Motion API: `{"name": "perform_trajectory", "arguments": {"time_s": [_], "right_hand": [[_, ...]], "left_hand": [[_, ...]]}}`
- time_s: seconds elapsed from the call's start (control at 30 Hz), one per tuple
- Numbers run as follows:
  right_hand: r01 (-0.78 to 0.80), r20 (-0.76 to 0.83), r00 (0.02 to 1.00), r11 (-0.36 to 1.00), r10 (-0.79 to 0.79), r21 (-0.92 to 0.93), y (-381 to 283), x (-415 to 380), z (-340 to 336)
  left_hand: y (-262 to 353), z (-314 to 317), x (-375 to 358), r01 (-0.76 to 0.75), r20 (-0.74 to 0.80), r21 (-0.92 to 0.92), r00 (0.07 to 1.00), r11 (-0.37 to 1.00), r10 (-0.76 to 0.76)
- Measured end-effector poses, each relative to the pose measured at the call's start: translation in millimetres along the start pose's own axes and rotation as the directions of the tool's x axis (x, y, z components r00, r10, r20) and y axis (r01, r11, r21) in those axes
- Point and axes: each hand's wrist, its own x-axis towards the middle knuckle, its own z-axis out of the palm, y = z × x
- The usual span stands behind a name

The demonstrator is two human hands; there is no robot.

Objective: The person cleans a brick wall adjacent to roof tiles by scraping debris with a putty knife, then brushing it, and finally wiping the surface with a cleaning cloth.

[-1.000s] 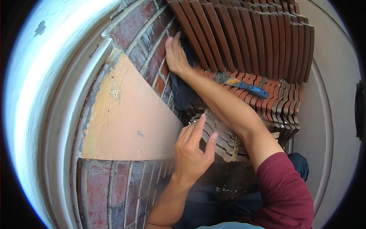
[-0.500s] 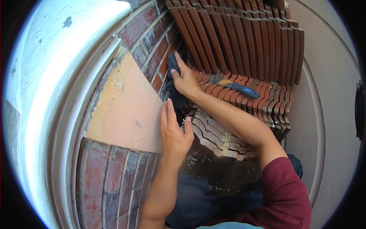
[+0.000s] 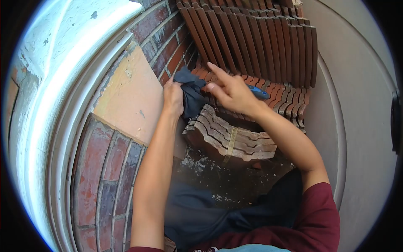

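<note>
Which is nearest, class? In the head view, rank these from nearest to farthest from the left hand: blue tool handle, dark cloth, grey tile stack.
1. Dark cloth: gripped by the left hand.
2. Grey tile stack: to the right, nearer the body.
3. Blue tool handle: farther right, beside the right hand.

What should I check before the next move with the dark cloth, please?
1. Left hand gripping the dark cloth: ok.
2. Right hand free of any load: ok, its fingers are apart and hold nothing visible.
3. Tool with the blue handle resting on the lower red tiles: ok.
4. That tool's working end clear of the hand: cannot tell, the right hand hides it.
5. Floor free of debris: not ok, pale bits lie there.
</note>
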Motion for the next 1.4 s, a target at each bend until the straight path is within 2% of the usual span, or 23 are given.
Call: {"name": "perform_trajectory", "arguments": {"time_s": [0.07, 0.1, 0.2, 0.27, 0.4, 0.5, 0.53, 0.63, 0.67, 0.77, 0.8, 0.83, 0.9, 0.93, 1.03, 1.07, 1.1, 1.17, 1.2, 1.23, 1.3, 1.33, 1.4], "right_hand": [[-0.012, 0.013, 1.0, 0.906, 0.019, -0.423, 25, -1, -35], [0.006, 0.014, 1.0, 0.803, 0.003, -0.596, 48, -3, -43], [-0.137, 0.024, 0.975, 0.682, 0.221, -0.718, 73, -20, -53], [-0.113, 0.044, 0.974, 0.651, 0.22, -0.751, 106, -30, -46], [-0.152, 0.006, 0.967, 0.593, 0.256, -0.791, 105, -31, -44], [-0.251, -0.016, 0.939, 0.652, 0.344, -0.715, 85, -26, -49], [-0.221, 0.045, 0.937, 0.69, 0.346, -0.689, 80, -24, -57], [-0.198, 0.114, 0.953, 0.859, 0.281, -0.471, 54, -24, -75], [-0.228, 0.145, 0.94, 0.883, 0.309, -0.411, 41, -23, -80], [-0.12, 0.189, 0.964, 0.939, 0.188, -0.323, 32, -22, -76], [-0.178, 0.249, 0.939, 0.955, 0.237, -0.236, 28, -20, -74], [-0.254, 0.267, 0.916, 0.948, 0.299, -0.192, 23, -19, -71], [-0.402, 0.314, 0.855, 0.91, 0.414, -0.104, 13, -20, -59], [-0.307, 0.282, 0.893, 0.934, 0.35, -0.185, 16, -20, -50], [-0.453, 0.202, 0.881, 0.885, 0.428, 0.105, 26, -24, -14], [-0.487, 0.166, 0.872, 0.851, 0.46, 0.198, 24, -24, 1], [-0.486, 0.163, 0.874, 0.823, 0.457, 0.293, 30, -24, 14], [-0.507, 0.22, 0.857, 0.683, 0.466, 0.525, 28, -23, 36], [-0.525, 0.216, 0.841, 0.652, 0.497, 0.546, 22, -20, 43], [-0.498, 0.227, 0.852, 0.597, 0.471, 0.629, 17, -16, 50], [-0.391, 0.149, 0.886, 0.532, 0.44, 0.752, 14, -3, 64], [-0.364, 0.128, 0.891, 0.516, 0.435, 0.775, 14, 5, 68], [-0.308, 0.086, 0.9, 0.485, 0.426, 0.818, 17, 27, 73]], "left_hand": [[-9, -18, 15, 0.091, -0.01, -0.131, 0.996, 0.987, -0.093], [-13, -23, 19, 0.135, -0.007, -0.195, 0.99, 0.971, -0.139], [-19, -13, 3, 0.139, -0.112, -0.125, 0.982, 0.982, -0.154], [-20, -11, 0, 0.149, -0.143, -0.121, 0.976, 0.981, -0.166], [-11, -10, -8, 0.216, -0.11, -0.139, 0.967, 0.967, -0.232], [-11, -22, -8, 0.173, -0.108, -0.052, 0.978, 0.983, -0.178], [-14, -26, -6, 0.152, -0.11, -0.016, 0.982, 0.988, -0.153], [-22, -34, 0, 0.081, -0.141, 0.109, 0.988, 0.991, -0.065], [-23, -35, 0, 0.09, -0.139, 0.11, 0.987, 0.99, -0.074], [-16, -27, -1, 0.106, -0.119, 0.138, 0.989, 0.985, -0.09], [-15, -25, -1, 0.108, -0.111, 0.166, 0.99, 0.98, -0.09], [-14, -23, -1, 0.107, -0.103, 0.195, 0.991, 0.975, -0.088], [-14, -20, -1, -0.043, 0.021, 0.344, 0.999, 0.938, 0.038], [-13, -17, -1, -0.124, 0.09, 0.408, 0.991, 0.904, 0.095], [-6, -3, -6, -0.322, 0.312, 0.664, 0.94, 0.675, 0.142], [2, 2, -14, -0.373, 0.357, 0.812, 0.926, 0.448, 0.123], [3, 4, -17, -0.382, 0.37, 0.83, 0.922, 0.407, 0.11], [7, 9, -20, -0.398, 0.393, 0.86, 0.916, 0.319, 0.083], [17, 17, -24, -0.417, 0.427, 0.863, 0.904, 0.284, 0.028], [17, 16, -22, -0.433, 0.423, 0.861, 0.901, 0.268, 0.096], [13, 16, -18, -0.461, 0.415, 0.856, 0.883, 0.236, 0.22], [14, 19, -18, -0.391, 0.347, 0.884, 0.916, 0.256, 0.202], [10, 22, -17, -0.365, 0.306, 0.851, 0.929, 0.377, 0.208]]}}
